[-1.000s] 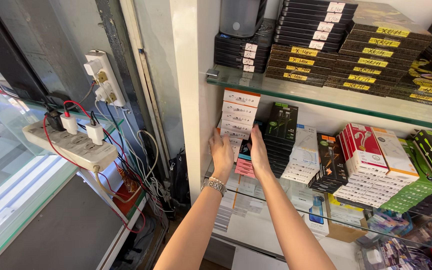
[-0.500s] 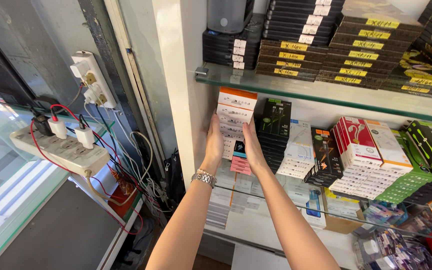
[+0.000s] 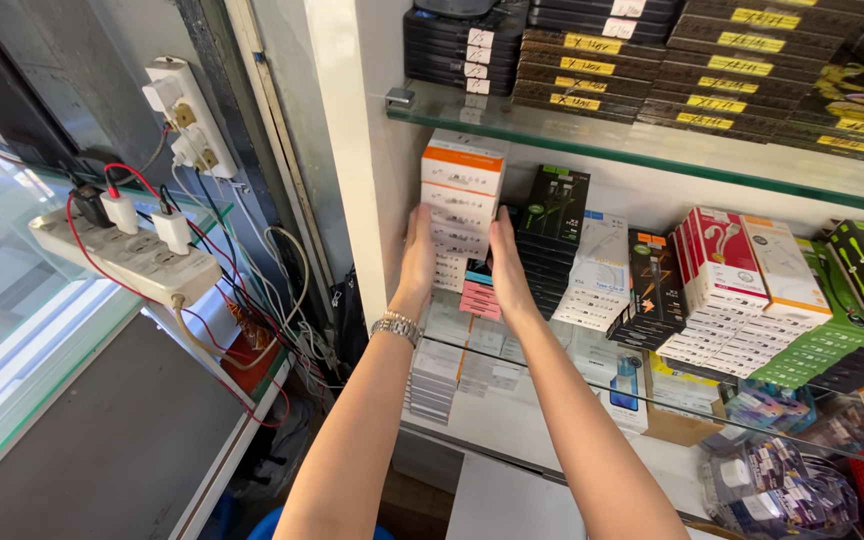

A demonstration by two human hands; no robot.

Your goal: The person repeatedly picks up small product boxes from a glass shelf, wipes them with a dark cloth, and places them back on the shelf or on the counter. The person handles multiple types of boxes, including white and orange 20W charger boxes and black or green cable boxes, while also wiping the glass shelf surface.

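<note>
A tall stack of small white boxes with orange tops [image 3: 462,195] stands at the left end of a glass shelf [image 3: 652,385]. My left hand [image 3: 418,255], with a metal watch on the wrist, presses the stack's left side. My right hand [image 3: 505,265] presses its right side. A few pink and blue boxes [image 3: 480,292] lie at the bottom of the stack between my hands. Black boxes [image 3: 556,215] stand just to the right of the stack.
More boxed goods in white, red, green and black fill the shelf to the right. Dark boxes with yellow labels [image 3: 652,60] crowd the upper glass shelf. A white power strip [image 3: 122,255] with plugs and red wires lies on a glass counter at left.
Both hands have stayed on the sides of the box stack. The camera has moved closer and a little to the right.
</note>
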